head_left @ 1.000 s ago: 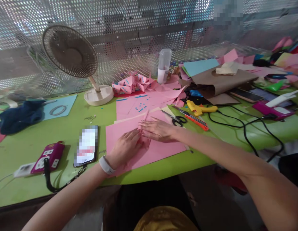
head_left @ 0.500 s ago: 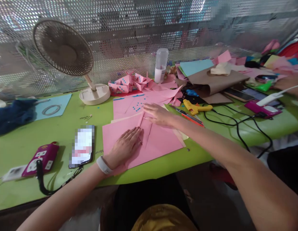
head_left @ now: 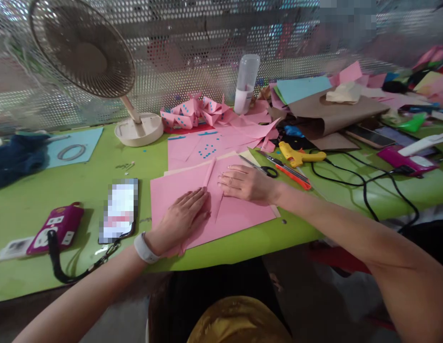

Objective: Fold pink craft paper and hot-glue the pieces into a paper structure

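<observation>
Green bench (head_left: 103,164), two hands over pink paper

A perforated metal wall (head_left: 193,57) is running along the bench's far edge. There, one fan (head_left: 87,55) is standing on the left and one bottle (head_left: 245,90), clear above and white below, is standing farther right, its contents unclear. Folded pink pieces (head_left: 187,113), too overlapped to count, are sitting between them. Two power strips (head_left: 69,221) are lying out, one toward each end. One lit phone (head_left: 119,209) is lying left of the sheet; one glue gun (head_left: 298,156), one cutter (head_left: 292,175) and one pair of scissors (head_left: 264,168) are lying beyond the right hand (head_left: 248,183).

The pink sheet (head_left: 236,221) is lying by the near edge, carrying one narrow roll (head_left: 208,172). The left hand (head_left: 187,216) is spreading flat, fingers straight and together, covering the roll's near end. The right hand is hovering or resting palm down over the sheet, fingers slightly bent, visibly grasping nothing.
</observation>
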`<state>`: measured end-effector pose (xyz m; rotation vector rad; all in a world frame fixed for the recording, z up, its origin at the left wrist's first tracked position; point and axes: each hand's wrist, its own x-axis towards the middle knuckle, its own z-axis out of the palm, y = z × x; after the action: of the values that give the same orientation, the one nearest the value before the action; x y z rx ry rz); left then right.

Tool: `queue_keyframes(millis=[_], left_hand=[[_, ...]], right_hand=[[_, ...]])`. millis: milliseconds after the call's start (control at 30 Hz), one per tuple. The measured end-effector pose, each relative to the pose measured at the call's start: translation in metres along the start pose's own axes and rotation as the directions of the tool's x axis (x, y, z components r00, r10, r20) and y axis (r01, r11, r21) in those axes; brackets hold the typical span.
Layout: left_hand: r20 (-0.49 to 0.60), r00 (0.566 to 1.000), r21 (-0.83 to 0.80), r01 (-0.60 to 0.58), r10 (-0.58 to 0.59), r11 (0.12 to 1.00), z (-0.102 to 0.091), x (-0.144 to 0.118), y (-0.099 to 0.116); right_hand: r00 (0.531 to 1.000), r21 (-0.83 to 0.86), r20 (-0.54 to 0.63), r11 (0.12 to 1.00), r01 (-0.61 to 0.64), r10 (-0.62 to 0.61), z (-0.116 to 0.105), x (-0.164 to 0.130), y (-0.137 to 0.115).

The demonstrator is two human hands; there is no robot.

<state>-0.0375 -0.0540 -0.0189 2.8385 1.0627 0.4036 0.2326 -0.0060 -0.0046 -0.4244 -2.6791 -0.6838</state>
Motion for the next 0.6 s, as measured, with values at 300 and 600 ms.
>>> queue_keyframes(millis=[300,600], left_hand=[[0.004,1.0,0.012,-0.015,0.015,1.0,-0.001,0.0,0.001],[0.012,1.0,0.024,0.006,-0.006,1.0,-0.01,0.005,0.021]], right_hand=[[0.999,0.039,0.032,0.999,-0.012,0.011,0.005,0.005,-0.007],[0.984,0.216,0.038,0.96,-0.177,0.173,0.005,0.001,-0.009]])
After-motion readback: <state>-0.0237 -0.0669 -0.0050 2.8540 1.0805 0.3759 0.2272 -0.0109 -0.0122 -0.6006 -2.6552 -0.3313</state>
